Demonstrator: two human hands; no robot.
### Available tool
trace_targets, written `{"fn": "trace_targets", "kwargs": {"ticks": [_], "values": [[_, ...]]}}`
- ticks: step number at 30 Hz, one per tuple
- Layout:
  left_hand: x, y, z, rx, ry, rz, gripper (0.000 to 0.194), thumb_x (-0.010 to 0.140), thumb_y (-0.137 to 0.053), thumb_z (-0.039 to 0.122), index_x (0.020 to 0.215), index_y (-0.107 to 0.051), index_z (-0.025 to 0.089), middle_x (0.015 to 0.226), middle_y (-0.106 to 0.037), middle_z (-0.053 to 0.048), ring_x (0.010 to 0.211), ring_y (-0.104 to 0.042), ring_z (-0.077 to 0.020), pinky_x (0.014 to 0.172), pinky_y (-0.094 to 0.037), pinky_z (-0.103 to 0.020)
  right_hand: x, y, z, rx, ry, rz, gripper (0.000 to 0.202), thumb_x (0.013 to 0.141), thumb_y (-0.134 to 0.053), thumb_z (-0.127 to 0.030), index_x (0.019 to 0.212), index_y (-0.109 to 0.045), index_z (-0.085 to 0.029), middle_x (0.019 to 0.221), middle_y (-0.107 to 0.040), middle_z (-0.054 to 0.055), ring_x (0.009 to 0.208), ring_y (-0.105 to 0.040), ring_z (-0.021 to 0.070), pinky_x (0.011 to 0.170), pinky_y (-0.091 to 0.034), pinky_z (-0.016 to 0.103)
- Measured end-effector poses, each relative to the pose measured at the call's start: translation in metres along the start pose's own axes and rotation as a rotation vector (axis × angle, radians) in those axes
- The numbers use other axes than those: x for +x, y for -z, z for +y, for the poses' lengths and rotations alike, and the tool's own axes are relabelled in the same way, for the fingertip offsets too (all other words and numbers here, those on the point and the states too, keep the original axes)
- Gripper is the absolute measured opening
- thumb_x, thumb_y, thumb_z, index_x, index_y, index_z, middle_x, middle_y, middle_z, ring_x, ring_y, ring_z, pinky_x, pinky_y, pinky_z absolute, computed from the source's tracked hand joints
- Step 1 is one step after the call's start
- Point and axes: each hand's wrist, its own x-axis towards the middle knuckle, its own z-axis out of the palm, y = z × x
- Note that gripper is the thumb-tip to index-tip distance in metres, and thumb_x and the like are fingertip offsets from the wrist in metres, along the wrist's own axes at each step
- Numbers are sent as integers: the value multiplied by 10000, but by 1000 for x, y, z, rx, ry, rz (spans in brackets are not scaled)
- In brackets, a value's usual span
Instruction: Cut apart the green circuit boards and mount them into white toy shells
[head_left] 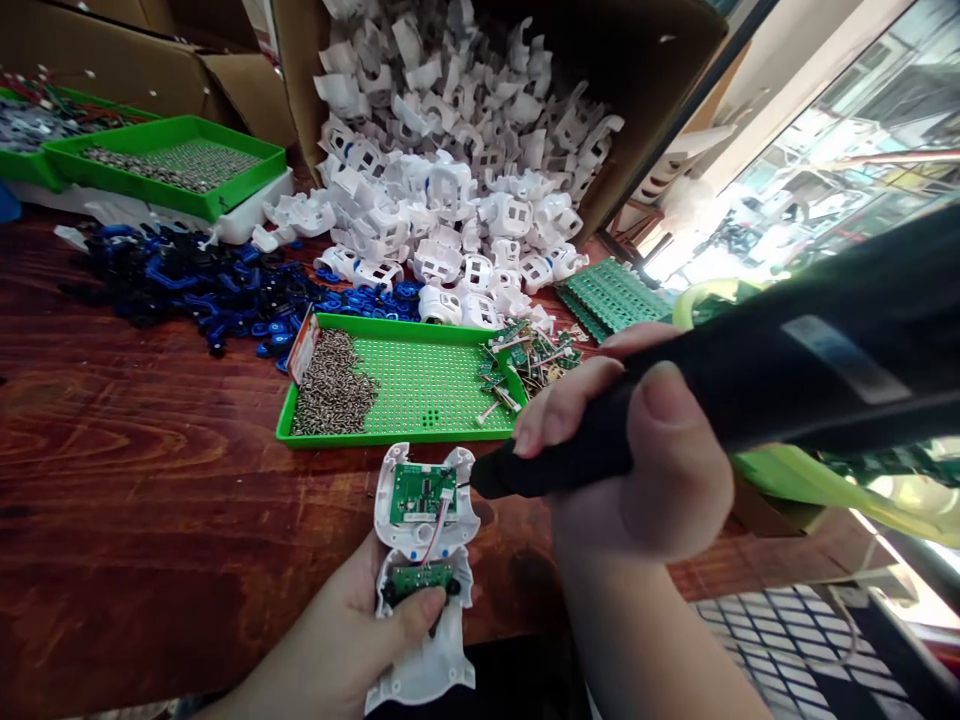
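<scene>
My left hand (390,620) grips a white plastic housing (424,680) whose two halves lie hinged apart, the thumb pressing on the lower half. Inside the upper half sits a green circuit board (409,492), joined by a thin red and white cable (435,530) to a smaller green board (411,577) below. My right hand (652,480) is wrapped round a black electric screwdriver (585,440), thumb along its side. Its tip points left at the right edge of the upper board; whether it touches a screw is too small to tell.
A green tray (412,437) with many small screws (330,385) stands beyond the housing. Small wired boards (536,360) lie at its right end. Blue and black parts (202,280) and white shells (450,190) pile up behind; green board panels (615,295) are stacked at right.
</scene>
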Motion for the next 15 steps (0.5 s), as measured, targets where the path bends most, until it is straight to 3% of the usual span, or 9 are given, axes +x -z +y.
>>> {"fn": "trace_targets", "kwargs": {"ticks": [3, 10, 15], "values": [[-2, -1, 2, -16, 21, -1, 525, 606, -769, 268, 1086, -570, 187, 942, -670, -70, 847, -622, -222, 754, -473, -307, -3, -1, 6, 61, -15, -19, 178, 808, -508, -412, 857, -423, -263, 487, -425, -75, 352, -447, 106, 358, -383, 249], [-3, 0, 2, 16, 40, 15, 424, 626, -755, 276, 1009, -595, 188, 934, -672, -59, 755, -616, -177, 663, -479, -259, -6, -2, 6, -89, -3, -59, 286, 823, -457, -526, 896, -385, -259, 512, -399, -59, 372, -449, 122, 373, -382, 273], [-3, -1, 2, 54, 23, 33, 448, 625, -757, 290, 1022, -583, 173, 885, -679, -61, 751, -610, -168, 675, -476, -252, -6, 1, 9, 17, 4, -93, 218, 822, -512, -435, 908, -418, -258, 537, -433, -54, 400, -451, 120, 396, -384, 267]]}}
